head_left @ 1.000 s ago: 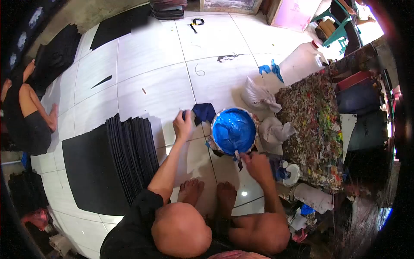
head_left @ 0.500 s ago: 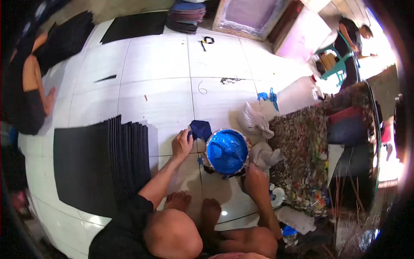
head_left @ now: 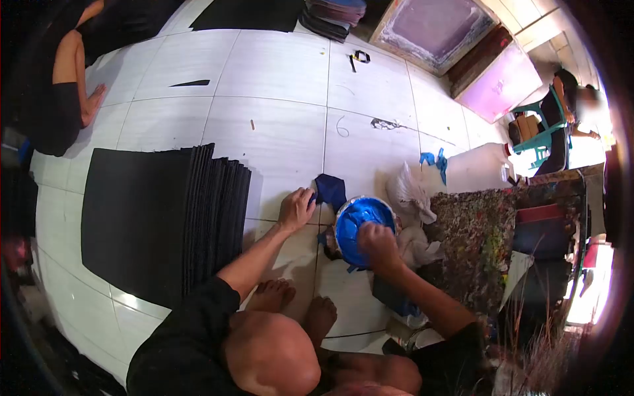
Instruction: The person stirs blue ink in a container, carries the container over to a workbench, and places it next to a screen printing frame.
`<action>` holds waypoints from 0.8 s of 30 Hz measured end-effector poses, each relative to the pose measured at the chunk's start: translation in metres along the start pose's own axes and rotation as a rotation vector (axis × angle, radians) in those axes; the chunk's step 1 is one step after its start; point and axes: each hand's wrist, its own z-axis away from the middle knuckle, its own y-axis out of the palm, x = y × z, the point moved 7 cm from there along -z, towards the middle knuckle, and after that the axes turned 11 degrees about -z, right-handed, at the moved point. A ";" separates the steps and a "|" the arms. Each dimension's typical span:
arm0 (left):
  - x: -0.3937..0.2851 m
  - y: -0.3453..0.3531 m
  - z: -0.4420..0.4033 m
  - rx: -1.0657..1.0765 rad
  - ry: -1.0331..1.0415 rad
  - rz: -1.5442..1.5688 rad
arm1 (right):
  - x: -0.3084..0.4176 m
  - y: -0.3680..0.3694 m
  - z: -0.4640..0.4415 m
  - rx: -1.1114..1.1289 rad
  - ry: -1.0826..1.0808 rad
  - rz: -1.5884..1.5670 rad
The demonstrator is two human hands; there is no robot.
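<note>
A round tub of bright blue paint (head_left: 348, 241) stands on the tiles before my feet. Over its right part is my right hand (head_left: 378, 243), fingers curled round something I cannot make out. To the left of the tub, my left hand (head_left: 297, 210) is closed on a small dark blue piece, beside a dark blue cloth (head_left: 331, 191) on the floor. A thick stack of black sheets (head_left: 214, 218) lies left of my left arm, with a flat black sheet (head_left: 135, 221) at its side.
White bags (head_left: 407, 191) sit right of the tub, near a paint-crusted board (head_left: 472, 231). A white jug (head_left: 477, 167) and blue scraps (head_left: 434, 162) lie behind. One person's leg (head_left: 69, 63) shows at the left; another person (head_left: 561, 119) is at the far right.
My right hand has moved from the tub's near right edge to over the paint. My left hand stays by the dark blue cloth. The camera's view has shifted.
</note>
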 end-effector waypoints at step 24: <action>-0.002 0.001 0.004 0.026 0.041 -0.052 | 0.001 0.017 0.096 0.545 0.940 -1.667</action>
